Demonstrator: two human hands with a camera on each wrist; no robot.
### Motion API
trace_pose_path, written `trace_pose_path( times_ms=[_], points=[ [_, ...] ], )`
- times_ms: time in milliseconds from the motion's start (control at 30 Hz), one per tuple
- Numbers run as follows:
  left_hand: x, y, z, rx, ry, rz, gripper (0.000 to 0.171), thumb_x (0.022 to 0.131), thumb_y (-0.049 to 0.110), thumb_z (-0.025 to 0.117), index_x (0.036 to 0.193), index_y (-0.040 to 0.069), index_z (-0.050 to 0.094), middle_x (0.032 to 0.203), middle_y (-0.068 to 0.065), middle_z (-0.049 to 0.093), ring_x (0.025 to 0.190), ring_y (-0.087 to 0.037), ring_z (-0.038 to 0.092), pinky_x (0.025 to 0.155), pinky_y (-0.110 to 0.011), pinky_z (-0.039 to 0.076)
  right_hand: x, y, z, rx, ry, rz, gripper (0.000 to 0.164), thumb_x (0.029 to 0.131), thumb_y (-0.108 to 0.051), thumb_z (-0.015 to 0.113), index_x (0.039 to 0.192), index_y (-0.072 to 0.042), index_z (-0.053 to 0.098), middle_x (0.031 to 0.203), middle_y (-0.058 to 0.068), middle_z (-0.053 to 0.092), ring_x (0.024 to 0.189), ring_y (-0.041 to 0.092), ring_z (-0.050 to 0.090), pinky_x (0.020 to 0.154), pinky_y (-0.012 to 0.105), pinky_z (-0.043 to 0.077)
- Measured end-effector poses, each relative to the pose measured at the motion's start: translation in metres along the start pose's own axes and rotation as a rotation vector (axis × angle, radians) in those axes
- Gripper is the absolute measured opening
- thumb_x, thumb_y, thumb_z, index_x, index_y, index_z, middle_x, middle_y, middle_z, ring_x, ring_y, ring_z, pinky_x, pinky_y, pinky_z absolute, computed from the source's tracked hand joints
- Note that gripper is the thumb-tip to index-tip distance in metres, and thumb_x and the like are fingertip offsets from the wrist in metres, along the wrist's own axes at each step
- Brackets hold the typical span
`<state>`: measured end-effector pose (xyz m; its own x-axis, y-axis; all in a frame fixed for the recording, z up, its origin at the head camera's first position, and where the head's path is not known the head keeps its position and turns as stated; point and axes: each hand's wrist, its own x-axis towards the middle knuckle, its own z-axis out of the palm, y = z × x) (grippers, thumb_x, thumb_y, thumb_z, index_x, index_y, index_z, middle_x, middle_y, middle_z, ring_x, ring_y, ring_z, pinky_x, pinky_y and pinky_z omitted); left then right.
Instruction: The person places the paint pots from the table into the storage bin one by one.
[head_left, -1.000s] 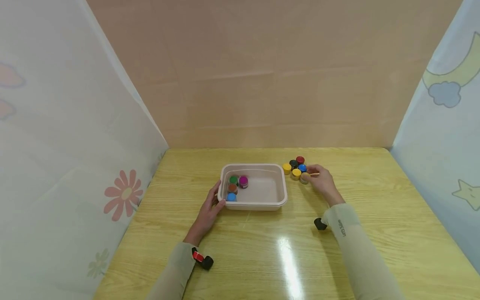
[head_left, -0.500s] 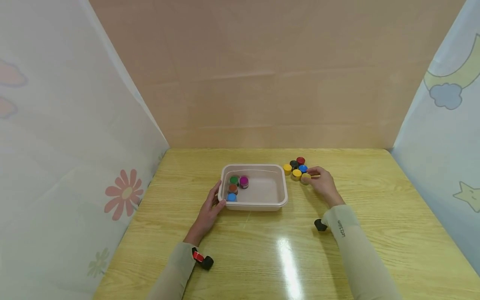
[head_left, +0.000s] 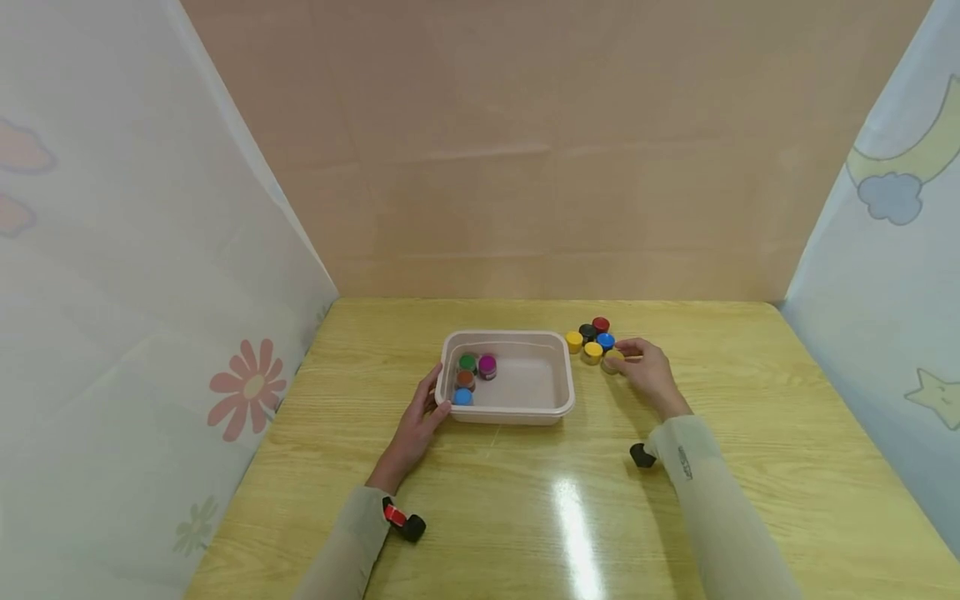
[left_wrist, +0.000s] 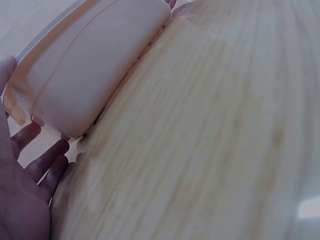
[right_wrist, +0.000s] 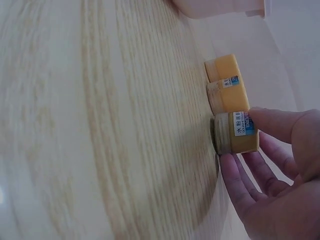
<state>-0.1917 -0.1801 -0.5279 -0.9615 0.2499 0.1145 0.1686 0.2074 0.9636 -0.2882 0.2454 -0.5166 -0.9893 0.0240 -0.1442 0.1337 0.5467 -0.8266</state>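
My right hand (head_left: pixel 648 371) pinches a small gouache paint jar with an ochre lid (right_wrist: pixel 240 132) between thumb and fingers. The jar is upright at the near right end of a jar cluster. Beside it are a yellow-lidded jar (head_left: pixel 592 353), a blue-lidded jar (head_left: pixel 605 342), a black-lidded one (head_left: pixel 588 332), a red-lidded one (head_left: pixel 601 325) and another yellow-lidded jar (head_left: pixel 573 342). My left hand (head_left: pixel 412 429) holds the near left corner of a pale pink plastic tub (head_left: pixel 532 410), thumb at the rim, fingers along the outer wall (left_wrist: pixel 75 75).
Inside the tub's left part stand jars with green (head_left: pixel 468 362), purple (head_left: pixel 487 366), brown (head_left: pixel 465 380) and light blue (head_left: pixel 462 397) lids. The wooden table (head_left: pixel 495 517) meets a brown backdrop (head_left: pixel 555 167) behind, with printed white sheets (head_left: pixel 135 275) at the sides.
The ochre-lidded jar has shifted slightly right with my right hand, a little away from the yellow-lidded jar. My left hand and the tub stay in place.
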Motion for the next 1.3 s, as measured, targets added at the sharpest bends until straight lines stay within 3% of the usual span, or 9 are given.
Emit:
trace_pose_path(
  times_ms=[500,633,800,900,1033,1133,1300],
  points=[
    [-0.001,0.001,0.002,-0.013,0.004,-0.008,0.066,0.109,0.022,0.053,0.167,0.024,0.02,0.17,-0.013,0.027,0.151,-0.037,0.036,0.121,-0.057,0.03,-0.007,-0.004,-0.008,0.027,0.027,-0.015,0.057,0.104,-0.032,0.064,0.15,-0.003,0.051,0.146,0.027,0.051,0.132,0.045,0.054,0.105,0.051,0.052],
    [-0.001,0.001,0.001,-0.009,0.004,-0.008,0.066,0.109,0.022,0.053,0.167,0.022,0.02,0.17,-0.014,0.027,0.151,-0.038,0.037,0.121,-0.058,0.03,-0.009,-0.008,-0.011,0.055,0.029,-0.026,0.057,0.104,-0.034,0.063,0.151,-0.003,0.05,0.145,0.026,0.05,0.131,0.044,0.055,0.1,0.044,0.056],
    [0.0,0.0,0.001,-0.007,0.007,-0.011,0.067,0.109,0.022,0.053,0.167,0.023,0.02,0.17,-0.014,0.027,0.151,-0.037,0.036,0.122,-0.058,0.029,-0.012,-0.015,-0.013,0.119,0.028,-0.046,0.056,0.106,-0.035,0.058,0.151,-0.001,0.049,0.139,0.025,0.051,0.123,0.041,0.061,0.102,0.047,0.055],
    [0.0,0.0,0.001,-0.006,0.005,-0.014,0.066,0.11,0.021,0.053,0.167,0.023,0.02,0.17,-0.014,0.027,0.152,-0.038,0.035,0.122,-0.059,0.029,-0.016,-0.019,-0.016,0.135,0.037,-0.062,0.055,0.108,-0.034,0.055,0.15,0.002,0.049,0.135,0.024,0.053,0.112,0.033,0.069,0.1,0.044,0.056],
    [0.0,0.0,0.001,-0.007,-0.002,-0.02,0.066,0.11,0.02,0.052,0.167,0.022,0.02,0.17,-0.015,0.027,0.152,-0.039,0.035,0.122,-0.06,0.028,-0.017,-0.023,-0.021,0.187,0.042,-0.086,0.055,0.109,-0.031,0.052,0.15,0.005,0.047,0.133,0.024,0.052,0.098,0.014,0.072,0.094,0.03,0.059],
    [0.003,-0.011,0.001,0.002,0.004,-0.025,0.066,0.11,0.022,0.052,0.167,0.025,0.019,0.17,-0.013,0.025,0.152,-0.038,0.034,0.122,-0.058,0.028,-0.017,-0.026,-0.023,0.224,0.037,-0.094,0.055,0.11,-0.031,0.05,0.152,0.005,0.045,0.134,0.024,0.049,0.096,0.007,0.071,0.091,0.023,0.058],
    [0.007,-0.032,0.003,0.018,0.037,-0.01,0.066,0.11,0.023,0.051,0.167,0.029,0.018,0.17,-0.013,0.026,0.151,-0.038,0.035,0.122,-0.059,0.028,-0.017,-0.028,-0.025,0.251,0.028,-0.097,0.055,0.111,-0.029,0.047,0.153,0.006,0.042,0.134,0.023,0.047,0.095,0.003,0.071,0.093,0.023,0.057]
  ],
)
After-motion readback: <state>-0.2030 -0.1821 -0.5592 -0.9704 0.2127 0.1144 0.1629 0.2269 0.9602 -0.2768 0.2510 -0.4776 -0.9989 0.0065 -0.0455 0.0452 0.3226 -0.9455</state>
